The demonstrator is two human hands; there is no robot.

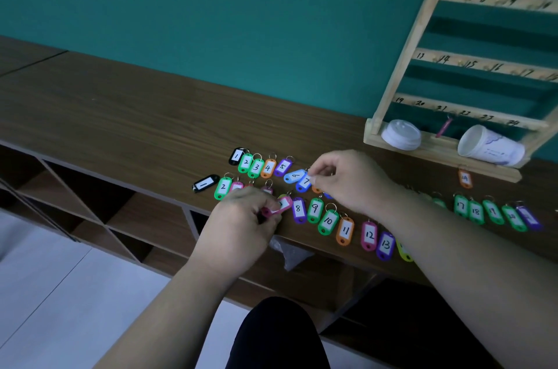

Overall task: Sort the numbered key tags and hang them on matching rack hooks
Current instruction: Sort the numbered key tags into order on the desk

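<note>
Coloured numbered key tags lie in two rows on the brown wooden counter (pixel 120 102). My left hand (pixel 241 223) pinches a pink tag (pixel 279 206) at the front row, next to the purple tag 8 (pixel 298 210). My right hand (pixel 347 179) pinches the ring end of a blue tag 7 (pixel 304 182), which lies beside a light blue tag (pixel 294 175). The wooden rack (pixel 422 24) with numbered hook rails stands at the right against the teal wall. One pink tag (pixel 443 128) hangs under number 21.
A white lid (pixel 401 130) and a tipped white cup (pixel 489 145) lie on the rack's base. An orange tag (pixel 465 178) lies alone before the base. Open shelf compartments (pixel 114 217) sit under the counter, with a crumpled clear bag (pixel 290 250) at its edge.
</note>
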